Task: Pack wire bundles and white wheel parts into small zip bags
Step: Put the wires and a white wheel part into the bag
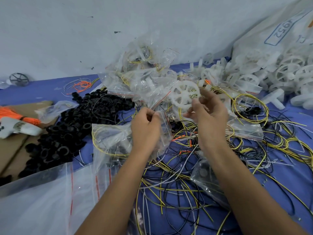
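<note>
Both hands are raised over the pile: a small zip bag [162, 119] is pinched at its mouth by the curled left hand [145, 126], while a white wheel part [184, 95] is held by the right hand [210, 109], fingers blurred. The mouth should be kept spread so the wheel is slid in flat. Loose wires [186, 175] are strewn across a blue cloth [50, 89], beneath a pale wall [67, 31].

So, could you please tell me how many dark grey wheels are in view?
1: the dark grey wheel lies at the far left, close to the wall. Others may be hidden under the bags and white wheels.
</note>
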`<state>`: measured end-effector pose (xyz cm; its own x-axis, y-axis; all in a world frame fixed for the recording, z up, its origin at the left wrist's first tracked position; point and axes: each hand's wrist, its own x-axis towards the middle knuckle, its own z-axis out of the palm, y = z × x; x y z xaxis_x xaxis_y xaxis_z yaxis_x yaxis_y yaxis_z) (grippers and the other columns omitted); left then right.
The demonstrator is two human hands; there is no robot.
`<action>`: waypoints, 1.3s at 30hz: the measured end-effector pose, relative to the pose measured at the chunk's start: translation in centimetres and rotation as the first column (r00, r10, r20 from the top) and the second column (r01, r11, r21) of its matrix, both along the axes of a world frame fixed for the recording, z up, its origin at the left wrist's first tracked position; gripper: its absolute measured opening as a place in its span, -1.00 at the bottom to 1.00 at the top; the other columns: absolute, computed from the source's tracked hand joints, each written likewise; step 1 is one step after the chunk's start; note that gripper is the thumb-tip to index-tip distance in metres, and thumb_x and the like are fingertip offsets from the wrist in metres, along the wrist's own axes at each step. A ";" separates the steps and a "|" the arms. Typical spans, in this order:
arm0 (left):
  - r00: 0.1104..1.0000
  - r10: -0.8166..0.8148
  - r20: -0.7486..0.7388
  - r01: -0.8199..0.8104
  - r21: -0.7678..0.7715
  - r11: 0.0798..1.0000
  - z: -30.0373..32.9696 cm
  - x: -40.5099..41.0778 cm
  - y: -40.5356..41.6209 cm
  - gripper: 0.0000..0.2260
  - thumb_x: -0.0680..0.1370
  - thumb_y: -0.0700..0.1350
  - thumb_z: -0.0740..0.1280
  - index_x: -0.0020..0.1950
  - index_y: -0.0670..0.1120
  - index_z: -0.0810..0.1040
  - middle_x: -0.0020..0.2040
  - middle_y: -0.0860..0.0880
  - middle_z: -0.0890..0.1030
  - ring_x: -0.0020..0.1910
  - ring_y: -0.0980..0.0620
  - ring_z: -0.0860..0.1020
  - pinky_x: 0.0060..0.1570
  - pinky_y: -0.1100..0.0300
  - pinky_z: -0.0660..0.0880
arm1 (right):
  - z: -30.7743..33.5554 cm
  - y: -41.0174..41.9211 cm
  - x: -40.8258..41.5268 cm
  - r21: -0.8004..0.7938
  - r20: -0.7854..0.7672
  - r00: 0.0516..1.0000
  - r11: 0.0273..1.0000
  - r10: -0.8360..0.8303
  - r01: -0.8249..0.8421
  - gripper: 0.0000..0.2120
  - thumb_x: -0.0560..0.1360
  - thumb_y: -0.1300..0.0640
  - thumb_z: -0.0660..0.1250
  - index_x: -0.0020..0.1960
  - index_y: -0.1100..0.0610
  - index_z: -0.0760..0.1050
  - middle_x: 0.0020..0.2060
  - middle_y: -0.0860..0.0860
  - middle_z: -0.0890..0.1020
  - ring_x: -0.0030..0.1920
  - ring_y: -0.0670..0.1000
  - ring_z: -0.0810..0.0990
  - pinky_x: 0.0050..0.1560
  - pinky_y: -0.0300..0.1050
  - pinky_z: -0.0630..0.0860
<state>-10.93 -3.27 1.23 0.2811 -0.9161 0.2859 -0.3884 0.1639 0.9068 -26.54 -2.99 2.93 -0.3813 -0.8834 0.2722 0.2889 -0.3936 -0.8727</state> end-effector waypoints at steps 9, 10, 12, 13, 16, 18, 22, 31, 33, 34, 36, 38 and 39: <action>0.929 0.022 -0.369 -0.033 -0.022 0.999 1.9 1.4 -0.5 -0.86 0.52 -0.21 0.31 -0.23 -0.05 0.49 -0.32 0.05 0.48 -0.28 0.07 0.41 -0.19 0.08 0.37 | -1.8 0.3 1.9 0.282 0.262 0.820 0.772 0.509 -0.570 -0.85 0.58 0.37 0.30 0.12 0.28 0.57 -0.23 0.12 0.71 -0.33 -0.01 0.65 -0.32 -0.23 0.61; 0.928 0.018 -0.373 -0.034 -0.036 0.999 2.2 1.6 -0.5 -0.88 0.50 -0.18 0.31 -0.24 -0.05 0.49 -0.33 0.05 0.48 -0.29 0.05 0.41 -0.20 0.07 0.38 | -1.9 0.4 2.0 0.295 0.235 0.826 0.772 0.513 -0.563 -0.87 0.59 0.38 0.29 0.08 0.27 0.59 -0.24 0.12 0.71 -0.33 -0.01 0.66 -0.32 -0.22 0.61; 0.931 0.009 -0.364 -0.035 -0.064 0.997 2.9 1.8 -0.3 -0.92 0.44 -0.12 0.30 -0.27 -0.04 0.48 -0.36 0.03 0.46 -0.31 0.02 0.40 -0.24 0.05 0.37 | -2.0 0.4 2.1 0.311 0.197 0.852 0.793 0.485 -0.523 -0.88 0.59 0.38 0.30 0.02 0.25 0.60 -0.26 0.13 0.70 -0.35 -0.01 0.64 -0.34 -0.22 0.61; 0.938 0.008 -0.346 -0.038 -0.080 0.996 3.3 2.0 -0.3 -0.92 0.43 -0.11 0.30 -0.27 -0.04 0.48 -0.37 0.03 0.46 -0.33 0.01 0.39 -0.25 0.05 0.36 | -2.0 0.5 2.2 0.320 0.176 0.870 0.808 0.462 -0.494 -0.88 0.59 0.37 0.30 0.01 0.24 0.60 -0.26 0.13 0.69 -0.36 0.00 0.64 -0.35 -0.22 0.60; 0.974 -0.029 -0.224 0.002 -0.118 0.993 4.2 2.6 -0.2 -0.90 0.48 -0.13 0.32 -0.23 -0.11 0.53 -0.37 -0.04 0.48 -0.36 -0.02 0.40 -0.28 0.07 0.37 | -2.2 0.6 2.6 0.339 0.033 0.904 0.846 0.427 -0.412 -0.90 0.59 0.37 0.32 0.02 0.24 0.60 -0.26 0.14 0.67 -0.38 -0.02 0.63 -0.35 -0.21 0.61; 0.994 -0.078 -0.078 0.069 -0.115 0.991 4.6 3.0 -0.2 -0.87 0.53 -0.18 0.35 -0.22 -0.11 0.54 -0.37 -0.04 0.51 -0.38 0.00 0.43 -0.30 0.10 0.39 | -2.2 0.8 2.9 0.309 -0.144 0.896 0.880 0.420 -0.362 -0.89 0.57 0.36 0.36 0.07 0.25 0.61 -0.25 0.16 0.66 -0.39 -0.01 0.62 -0.36 -0.18 0.61; 0.956 -0.184 0.227 0.205 -0.071 0.976 5.2 2.8 0.4 -0.82 0.55 -0.20 0.39 -0.25 -0.06 0.53 -0.42 0.04 0.51 -0.44 0.13 0.42 -0.35 0.26 0.41 | -2.2 1.2 3.4 0.144 -0.518 0.788 0.942 0.333 -0.303 -0.82 0.50 0.31 0.47 0.10 0.22 0.62 -0.24 0.06 0.69 -0.35 0.03 0.65 -0.33 -0.05 0.62; 0.953 -0.297 0.054 0.301 -0.094 0.949 6.3 1.2 1.4 -0.84 0.58 -0.20 0.38 -0.21 -0.10 0.55 -0.40 -0.02 0.53 -0.45 0.04 0.43 -0.34 0.11 0.40 | -2.1 1.7 3.5 0.181 -0.575 0.622 0.824 0.531 -0.536 -0.83 0.61 0.36 0.29 -0.08 0.44 0.57 -0.18 0.25 0.69 -0.20 0.16 0.66 -0.17 0.12 0.60; 0.962 -0.274 -0.006 0.271 -0.124 0.954 6.3 1.1 1.5 -0.84 0.59 -0.20 0.38 -0.20 -0.12 0.55 -0.41 -0.01 0.51 -0.46 0.04 0.41 -0.37 0.11 0.38 | -2.0 2.2 3.8 0.321 -0.561 0.563 0.786 0.607 -0.528 -0.71 0.68 0.21 0.21 0.00 0.47 0.52 -0.21 0.22 0.63 -0.21 0.11 0.62 -0.17 -0.04 0.55; 0.965 -0.258 -0.036 0.251 -0.141 0.958 6.3 1.2 1.5 -0.84 0.59 -0.20 0.38 -0.20 -0.11 0.55 -0.41 0.00 0.51 -0.46 0.04 0.41 -0.37 0.11 0.38 | -1.9 2.4 3.9 0.382 -0.531 0.548 0.760 0.647 -0.526 -0.68 0.69 0.14 0.18 0.09 0.43 0.50 -0.14 0.23 0.62 -0.11 0.17 0.63 -0.10 -0.03 0.55; 0.972 -0.222 -0.070 0.208 -0.175 0.962 6.2 1.3 1.5 -0.83 0.59 -0.20 0.38 -0.21 -0.11 0.55 -0.41 -0.02 0.52 -0.45 0.02 0.44 -0.38 0.07 0.42 | -1.3 2.5 4.1 0.408 -0.297 0.585 0.654 0.755 -0.637 -0.58 0.71 -0.04 0.10 0.28 0.28 0.50 0.00 0.11 0.66 0.05 0.10 0.66 0.04 -0.08 0.55; 0.977 -0.196 -0.079 0.178 -0.199 0.964 6.2 1.6 1.3 -0.83 0.60 -0.22 0.37 -0.19 -0.15 0.54 -0.41 -0.05 0.53 -0.47 0.01 0.47 -0.41 0.10 0.46 | -0.9 2.7 3.9 0.331 -0.264 0.557 0.616 0.787 -0.714 -0.53 0.67 -0.15 0.14 0.29 0.22 0.51 -0.07 0.06 0.65 -0.07 -0.07 0.64 0.02 -0.08 0.57; 0.977 -0.198 -0.081 0.180 -0.197 0.964 6.1 1.9 1.1 -0.83 0.61 -0.23 0.37 -0.18 -0.18 0.53 -0.41 -0.06 0.55 -0.49 0.02 0.48 -0.42 0.12 0.46 | -0.8 2.9 3.8 0.343 -0.426 0.506 0.651 0.750 -0.677 -0.62 0.64 -0.15 0.24 0.18 0.15 0.57 -0.18 0.05 0.61 -0.17 -0.09 0.58 -0.02 -0.04 0.56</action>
<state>-9.05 -2.14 7.36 0.1436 -0.8880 0.4368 -0.2436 0.3961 0.8853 -22.71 -0.14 2.13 0.5507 -0.8301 0.0875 -0.0541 -0.1401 -0.9887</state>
